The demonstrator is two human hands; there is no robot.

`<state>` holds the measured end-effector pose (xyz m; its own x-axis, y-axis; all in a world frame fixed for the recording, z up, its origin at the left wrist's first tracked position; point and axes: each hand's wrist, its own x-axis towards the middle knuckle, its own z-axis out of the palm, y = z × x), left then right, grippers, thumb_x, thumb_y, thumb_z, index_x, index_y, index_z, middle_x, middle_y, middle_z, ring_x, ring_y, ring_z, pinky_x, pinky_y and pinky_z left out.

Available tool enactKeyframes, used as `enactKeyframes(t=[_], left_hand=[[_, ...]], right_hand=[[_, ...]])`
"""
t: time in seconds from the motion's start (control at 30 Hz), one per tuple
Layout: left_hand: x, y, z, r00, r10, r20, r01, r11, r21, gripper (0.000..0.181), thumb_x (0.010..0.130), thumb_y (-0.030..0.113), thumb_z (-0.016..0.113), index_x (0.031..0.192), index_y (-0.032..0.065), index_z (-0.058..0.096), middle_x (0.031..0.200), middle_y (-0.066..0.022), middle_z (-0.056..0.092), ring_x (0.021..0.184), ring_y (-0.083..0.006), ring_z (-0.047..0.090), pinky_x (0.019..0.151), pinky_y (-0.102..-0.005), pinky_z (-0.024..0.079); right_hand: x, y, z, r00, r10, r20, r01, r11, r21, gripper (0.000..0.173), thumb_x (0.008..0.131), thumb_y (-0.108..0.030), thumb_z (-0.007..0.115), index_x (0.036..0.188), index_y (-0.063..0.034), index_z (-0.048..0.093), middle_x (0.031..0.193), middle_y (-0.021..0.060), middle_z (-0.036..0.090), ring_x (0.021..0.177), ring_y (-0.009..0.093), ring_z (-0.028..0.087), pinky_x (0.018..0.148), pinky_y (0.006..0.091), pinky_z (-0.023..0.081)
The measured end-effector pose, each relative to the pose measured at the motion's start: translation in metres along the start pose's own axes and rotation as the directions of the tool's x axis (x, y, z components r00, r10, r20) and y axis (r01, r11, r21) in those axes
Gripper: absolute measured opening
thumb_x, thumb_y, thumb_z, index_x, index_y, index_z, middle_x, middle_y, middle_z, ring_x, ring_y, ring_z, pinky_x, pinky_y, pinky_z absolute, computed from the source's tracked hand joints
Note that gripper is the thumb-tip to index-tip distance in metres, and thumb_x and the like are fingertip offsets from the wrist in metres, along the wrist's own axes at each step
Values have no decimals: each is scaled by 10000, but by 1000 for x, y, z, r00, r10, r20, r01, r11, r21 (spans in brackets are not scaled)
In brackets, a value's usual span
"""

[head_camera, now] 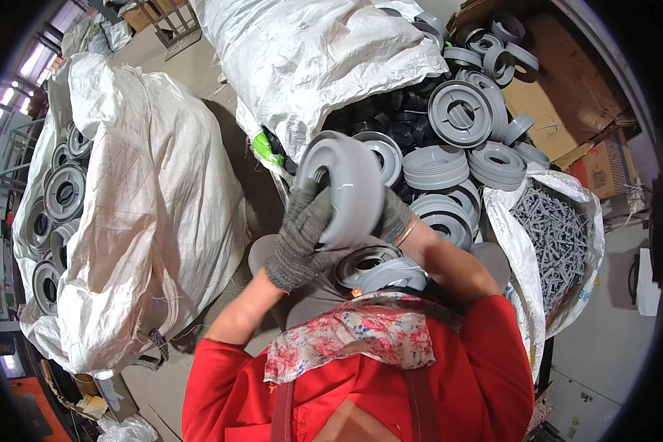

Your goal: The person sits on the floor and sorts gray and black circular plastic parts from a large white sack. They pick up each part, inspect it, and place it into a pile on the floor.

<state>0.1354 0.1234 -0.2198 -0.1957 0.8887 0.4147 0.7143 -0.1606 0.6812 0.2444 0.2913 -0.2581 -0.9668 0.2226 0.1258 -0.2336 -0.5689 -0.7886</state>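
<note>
Raised in front of my chest is a thick grey plastic ring-shaped part (359, 190), blurred and tilted. My left hand (301, 240), in a grey knitted glove, grips it at the left, with fingertips by its hollow. On the other side my right hand (395, 215), gloved alike, holds its right edge; the ring hides some of those fingers. Close below lie more grey plastic rings (395, 274) near my lap. Stacked grey rings (435, 166) sit just beyond my right hand, and a flanged grey disc (460, 114) leans above them.
A large white woven sack (320, 61) spills grey rings and black plastic parts (403, 119) ahead. Another woven sack (171, 182) with grey rings stands at left. At right, a white sack (500, 204) contains thin grey plastic scraps (552, 237), beside cardboard boxes (602, 168).
</note>
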Motion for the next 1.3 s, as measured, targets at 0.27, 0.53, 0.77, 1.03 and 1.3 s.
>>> enactKeyframes(t=[0.27,0.53,0.77,1.03,1.3], left_hand=[[2,-20,-26,942,183,280,-230,962,144,752,714,211,728,1348,36,363,1374,-174,381,1295,-334,340,1065,-438,269],[1,27,-14,858,-460,229,499,638,-587,433,727,65,741,1122,24,568,984,-54,654,919,-144,600,832,-294,472],[-7,19,-3,898,-406,169,424,698,-577,378,726,58,737,1073,19,592,966,-55,664,886,-131,606,786,-290,486],[1,6,-35,797,-500,338,601,603,-525,382,744,170,744,1063,12,604,880,-50,665,820,-123,604,750,-291,493],[6,-16,-45,726,-476,496,635,189,-749,420,761,224,714,1089,-10,596,968,-60,644,852,-130,591,773,-274,474]], right_hand=[[-8,5,-5,997,-7,-83,22,984,178,361,881,-106,544,1223,-8,481,1147,86,576,1013,167,570,862,302,478],[-6,-22,36,880,-469,82,139,89,-986,618,728,-201,706,1228,43,436,1155,224,529,1104,332,509,950,365,403],[-5,-21,38,904,-180,-389,-150,718,-679,571,771,-222,663,1234,31,444,1133,222,554,1092,310,533,934,357,411],[-13,-20,26,976,-211,60,63,9,-998,603,707,-296,665,1197,4,481,1189,240,501,1128,385,470,947,426,391],[-18,-36,41,873,76,482,473,-374,-798,447,736,-232,551,1161,-94,534,1147,170,510,1095,344,482,942,438,396]])
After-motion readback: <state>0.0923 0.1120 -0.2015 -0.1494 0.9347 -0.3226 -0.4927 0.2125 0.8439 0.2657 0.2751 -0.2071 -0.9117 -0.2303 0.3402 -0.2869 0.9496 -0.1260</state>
